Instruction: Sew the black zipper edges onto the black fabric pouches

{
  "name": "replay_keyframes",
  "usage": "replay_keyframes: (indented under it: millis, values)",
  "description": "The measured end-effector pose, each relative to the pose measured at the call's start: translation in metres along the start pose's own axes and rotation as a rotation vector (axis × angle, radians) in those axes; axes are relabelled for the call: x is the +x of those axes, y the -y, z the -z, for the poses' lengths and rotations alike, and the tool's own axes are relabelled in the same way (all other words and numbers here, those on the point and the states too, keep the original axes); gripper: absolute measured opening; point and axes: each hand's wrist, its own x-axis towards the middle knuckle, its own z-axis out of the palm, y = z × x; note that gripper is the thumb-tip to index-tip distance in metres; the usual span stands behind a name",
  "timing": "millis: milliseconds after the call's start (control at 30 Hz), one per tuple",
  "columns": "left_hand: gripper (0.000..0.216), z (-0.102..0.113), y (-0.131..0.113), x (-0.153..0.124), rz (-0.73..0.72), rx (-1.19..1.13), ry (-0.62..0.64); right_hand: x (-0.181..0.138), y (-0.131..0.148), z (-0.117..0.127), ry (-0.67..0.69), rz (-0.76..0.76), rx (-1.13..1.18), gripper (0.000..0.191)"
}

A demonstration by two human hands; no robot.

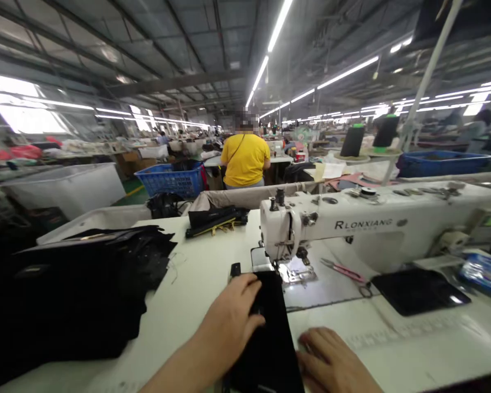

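Had right hand [329,355] at the bottom edge, right of centre, fingers bent, tips at or just beside the right edge of black cloth [272,338]; could not tell whether pinching anything. Had left hand [235,308] at lower centre, thumb apart from lightly curved fingers, laid over the cloth's left side with no pinch visible. Saw the cloth flat on the table [167,316], reaching from the bottom of the frame up to the machine [327,218].

Judged skew in the cloth possible, from unequal pressure at its two edges. Judged a pricked finger possible too, from sliding left hand upward under the machine's head. Suspected a snag on snips [347,273], right of centre, from swinging the cloth rightward.

Counted, near to far: two hands; one cloth between them; one pile [85,295] at left, layers too merged to number; one slab [421,292] and one blue pack [486,273] at right; one pair of snips; one machine; one yellow-trimmed bundle [216,221]; two cones [352,142], upper right; two blue baskets [172,181]; one person [245,161] in yellow, upper centre.
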Motion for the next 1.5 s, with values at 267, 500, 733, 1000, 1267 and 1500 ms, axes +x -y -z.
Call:
replay_keyframes:
  millis: [267, 500, 733, 1000, 1267, 1500]
  values:
    - [0.036, -0.030, -0.030, -0.033, -0.345, 0.200, 0.308, -0.015, 0.016, 0.005, -0.085, 0.015, 0.087, 0.021]
    - [0.026, -0.021, -0.028, -0.038, -0.066, -0.076, -0.042, -0.018, 0.025, 0.003, -0.214, -0.057, 0.052, 0.020]
    - [0.024, -0.020, -0.038, -0.041, -0.135, -0.022, -0.101, -0.018, 0.019, 0.006, -0.211, 0.016, 0.030, 0.022]
    - [0.027, -0.030, -0.057, -0.039, -0.298, 0.008, -0.063, -0.022, 0.025, 0.016, -0.239, 0.109, 0.037, 0.029]
    - [0.023, -0.040, -0.056, -0.044, -0.317, -0.008, -0.024, -0.019, 0.024, 0.020, -0.307, 0.124, 0.049, 0.021]
    - [0.024, -0.042, -0.057, -0.048, -0.330, 0.070, 0.016, -0.016, 0.026, 0.022, -0.366, 0.086, 0.047, 0.018]
